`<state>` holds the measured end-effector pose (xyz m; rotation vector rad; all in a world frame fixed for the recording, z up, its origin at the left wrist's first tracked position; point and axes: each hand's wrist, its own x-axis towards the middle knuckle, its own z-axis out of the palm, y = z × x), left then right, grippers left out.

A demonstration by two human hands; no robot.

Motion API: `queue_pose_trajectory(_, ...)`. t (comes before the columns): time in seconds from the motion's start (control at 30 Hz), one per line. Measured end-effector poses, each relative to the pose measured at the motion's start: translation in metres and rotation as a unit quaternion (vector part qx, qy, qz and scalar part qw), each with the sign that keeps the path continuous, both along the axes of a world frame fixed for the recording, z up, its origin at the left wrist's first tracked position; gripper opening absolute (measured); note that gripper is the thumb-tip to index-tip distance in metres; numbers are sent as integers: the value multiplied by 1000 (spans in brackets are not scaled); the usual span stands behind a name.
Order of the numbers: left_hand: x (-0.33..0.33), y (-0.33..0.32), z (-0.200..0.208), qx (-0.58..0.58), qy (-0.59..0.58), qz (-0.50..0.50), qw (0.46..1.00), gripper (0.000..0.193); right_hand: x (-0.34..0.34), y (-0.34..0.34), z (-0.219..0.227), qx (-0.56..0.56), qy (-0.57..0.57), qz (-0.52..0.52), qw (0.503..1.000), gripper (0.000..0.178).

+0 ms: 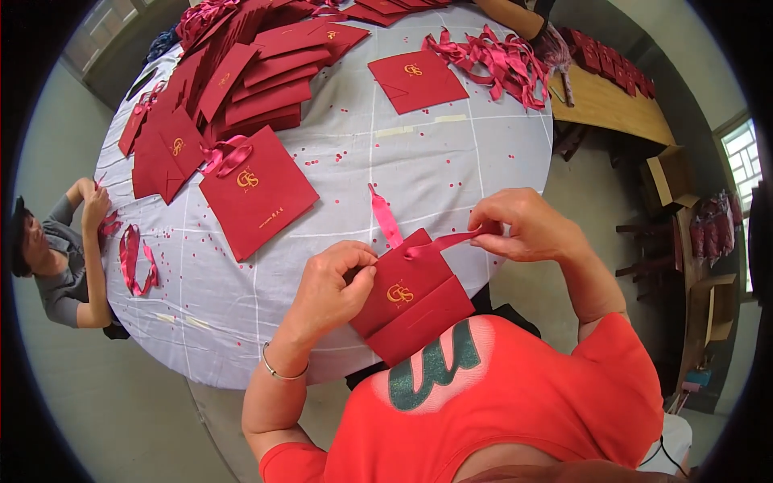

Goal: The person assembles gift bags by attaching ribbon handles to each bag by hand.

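hands (334,282) (519,225) thread pink ribbon (435,244) through red bag (411,298)

A flat dark red paper bag (411,302) with a gold emblem sits nearest, at the table's near edge. Another like it (259,193) lies left of centre, one (417,80) far centre, and a stack (241,80) far left. Open cardboard boxes (670,177) stand right.

Grey concrete floor (121,419); pale cloth-covered bench (419,161); wooden side table (612,109); open cardboard box (668,177); bright daylit window (745,153).
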<state>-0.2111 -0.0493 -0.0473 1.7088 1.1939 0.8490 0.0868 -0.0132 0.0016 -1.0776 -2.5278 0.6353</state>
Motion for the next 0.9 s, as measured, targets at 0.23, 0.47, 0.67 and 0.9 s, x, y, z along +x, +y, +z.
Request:
queue_pose_trajectory(0.23,-13,-2,9,85,161,-6,983,14,28,9,14,-298,117,20,947,28)
queue_pose_trajectory(0.47,-16,2,8,50,150,13,987,16,30,14,-16,-484,525,207,669,44)
queue_pose_trajectory(0.67,-27,9,17,-105,109,-26,988,18,-2,16,-26,-365,574,120,723,31)
queue_pose_trajectory(0.9,-46,16,2,-57,17,-112,992,20,-68,11,7,5,330,44,943,14)
